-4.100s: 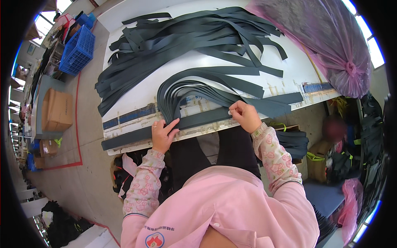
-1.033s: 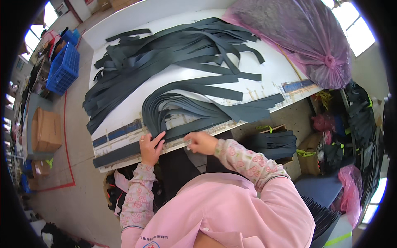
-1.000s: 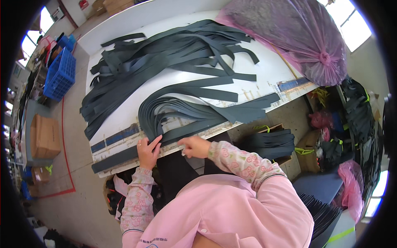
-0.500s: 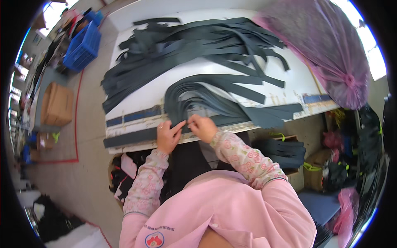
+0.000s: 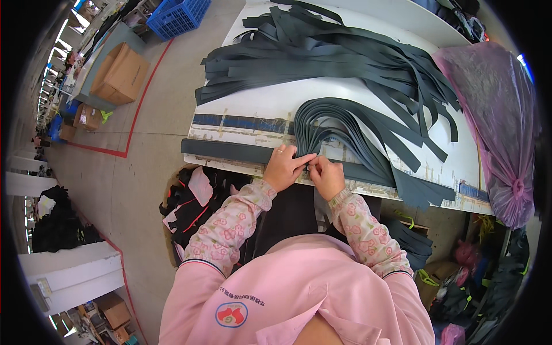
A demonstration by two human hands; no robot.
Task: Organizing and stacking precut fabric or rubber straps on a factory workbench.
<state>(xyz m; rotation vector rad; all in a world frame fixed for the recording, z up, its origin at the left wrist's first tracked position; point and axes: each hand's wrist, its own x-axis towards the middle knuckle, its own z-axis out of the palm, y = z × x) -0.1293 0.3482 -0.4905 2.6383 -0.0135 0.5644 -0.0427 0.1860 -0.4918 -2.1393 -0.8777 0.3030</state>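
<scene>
Dark grey fabric strips (image 5: 330, 110) stand in an arched bundle at the table's front edge, their loose ends trailing right. My left hand (image 5: 282, 168) is at the left foot of the bundle, forefinger stretched to the right, with thumb and finger closed at the strips. Beside it, my right hand (image 5: 328, 177) is pinched at the same spot, fingertips meeting the left ones; how many strips lie between them is hidden. One long flat dark strip (image 5: 227, 149) runs along the edge, passing under both hands.
A large heap of similar strips (image 5: 322, 57) covers the far part of the white table (image 5: 253, 106). At right hangs a tied pinkish plastic bag (image 5: 489, 115). Below the table's left edge are black and pink fabric pieces (image 5: 198, 195). A cardboard box (image 5: 121, 75) and blue crate (image 5: 178, 17) stand at far left.
The whole view has shifted, so table and hands appear farther right. My left and right fingertips have come closer together at the bundle's foot. The bundle keeps its arched shape.
</scene>
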